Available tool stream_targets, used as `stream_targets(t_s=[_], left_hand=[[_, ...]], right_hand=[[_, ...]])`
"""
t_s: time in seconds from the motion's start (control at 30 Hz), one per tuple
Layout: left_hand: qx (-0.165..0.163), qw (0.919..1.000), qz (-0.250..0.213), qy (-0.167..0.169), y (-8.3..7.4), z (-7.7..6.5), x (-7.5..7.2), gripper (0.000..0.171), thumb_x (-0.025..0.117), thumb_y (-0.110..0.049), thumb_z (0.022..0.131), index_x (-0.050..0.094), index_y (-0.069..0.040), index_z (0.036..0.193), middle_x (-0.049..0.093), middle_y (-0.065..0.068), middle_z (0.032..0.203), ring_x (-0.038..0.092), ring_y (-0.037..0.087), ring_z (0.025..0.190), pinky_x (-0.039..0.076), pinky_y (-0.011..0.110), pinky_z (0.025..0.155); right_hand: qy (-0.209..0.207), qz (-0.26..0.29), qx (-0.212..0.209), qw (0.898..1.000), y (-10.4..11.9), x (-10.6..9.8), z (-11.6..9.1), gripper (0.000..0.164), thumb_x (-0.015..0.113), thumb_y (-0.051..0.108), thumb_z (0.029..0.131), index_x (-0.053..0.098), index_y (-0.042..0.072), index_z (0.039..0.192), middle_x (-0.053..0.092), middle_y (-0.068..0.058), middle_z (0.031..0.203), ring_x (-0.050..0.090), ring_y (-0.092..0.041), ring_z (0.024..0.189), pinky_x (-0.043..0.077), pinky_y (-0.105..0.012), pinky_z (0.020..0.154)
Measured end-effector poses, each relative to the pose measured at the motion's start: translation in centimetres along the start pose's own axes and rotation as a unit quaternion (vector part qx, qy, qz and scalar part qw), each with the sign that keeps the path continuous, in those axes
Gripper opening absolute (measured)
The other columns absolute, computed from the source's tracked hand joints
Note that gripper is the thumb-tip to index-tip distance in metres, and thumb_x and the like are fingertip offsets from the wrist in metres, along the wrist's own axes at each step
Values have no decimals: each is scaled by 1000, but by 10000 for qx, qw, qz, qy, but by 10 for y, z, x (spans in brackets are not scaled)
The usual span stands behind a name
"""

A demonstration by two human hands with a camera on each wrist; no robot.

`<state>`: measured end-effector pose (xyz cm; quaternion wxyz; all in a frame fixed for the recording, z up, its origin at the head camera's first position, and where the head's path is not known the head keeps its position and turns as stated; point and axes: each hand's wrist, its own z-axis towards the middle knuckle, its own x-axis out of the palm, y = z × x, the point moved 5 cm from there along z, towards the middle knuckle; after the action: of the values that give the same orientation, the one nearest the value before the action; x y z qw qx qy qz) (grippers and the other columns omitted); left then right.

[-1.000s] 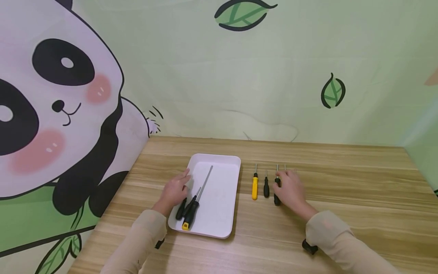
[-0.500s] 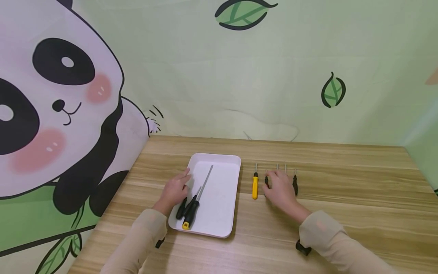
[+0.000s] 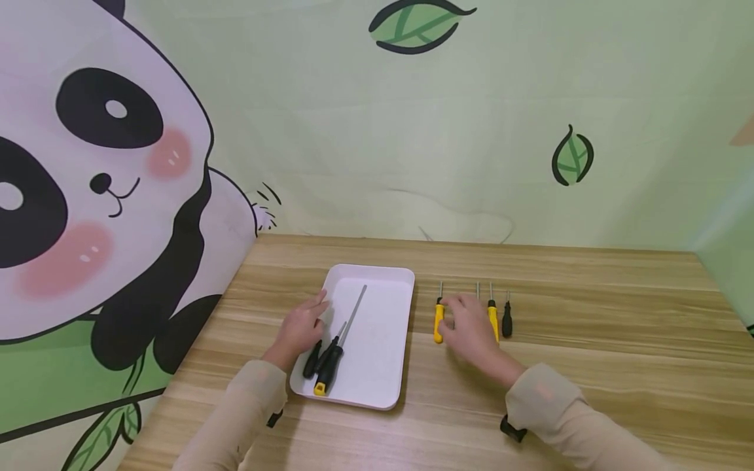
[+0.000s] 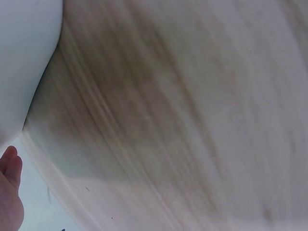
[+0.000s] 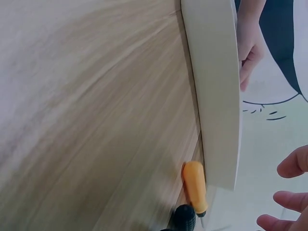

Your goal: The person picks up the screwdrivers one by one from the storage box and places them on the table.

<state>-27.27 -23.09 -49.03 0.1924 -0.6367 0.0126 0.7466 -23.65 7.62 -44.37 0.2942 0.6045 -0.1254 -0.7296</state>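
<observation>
My right hand [image 3: 473,332] hovers over a row of screwdrivers, its thumb and fingertips right at a yellow-handled screwdriver [image 3: 438,322]. In the right wrist view the fingers [image 5: 291,199] are spread, with nothing between them. Beneath this hand most of two other screwdrivers is hidden. Right of it lie another yellow-handled screwdriver [image 3: 493,317] and a small black one [image 3: 508,320]. My left hand [image 3: 299,329] rests at the left rim of a white tray [image 3: 377,386], index finger extended. Inside the tray lie a long black screwdriver [image 3: 330,369] and two smaller black-handled tools [image 3: 313,360].
The wooden table [image 3: 607,333] runs back to a green wall sheet [image 3: 377,150] printed with a panda and leaves. Both forearms reach in from the front, in beige sleeves [image 3: 550,402].
My right hand has moved left along the row, from a black screwdriver to the leftmost yellow one, uncovering the screwdrivers at the right end. My left hand and the tray have stayed put.
</observation>
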Motion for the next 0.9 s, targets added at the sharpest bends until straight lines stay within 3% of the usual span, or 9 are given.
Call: stream_targets(t_s=[0.63, 0.9], left_hand=[[-145, 9989, -158, 407, -6, 0, -8, 46, 48, -6, 76, 53, -2, 121, 41, 9, 137, 43, 28, 122, 40, 42, 93], [-78, 9992, -197, 334, -5, 0, -7, 46, 48, -5, 75, 54, -1, 120, 42, 10, 136, 43, 29, 121, 39, 42, 95]], right_hand=[[186, 548, -279, 9979, 26, 16, -7, 34, 59, 14, 74, 58, 5, 107, 53, -13, 112, 47, -29, 106, 41, -46, 87], [360, 599, -406, 9967, 38, 24, -10, 34, 59, 13, 77, 57, 6, 110, 53, -11, 113, 46, -28, 109, 42, -43, 89]])
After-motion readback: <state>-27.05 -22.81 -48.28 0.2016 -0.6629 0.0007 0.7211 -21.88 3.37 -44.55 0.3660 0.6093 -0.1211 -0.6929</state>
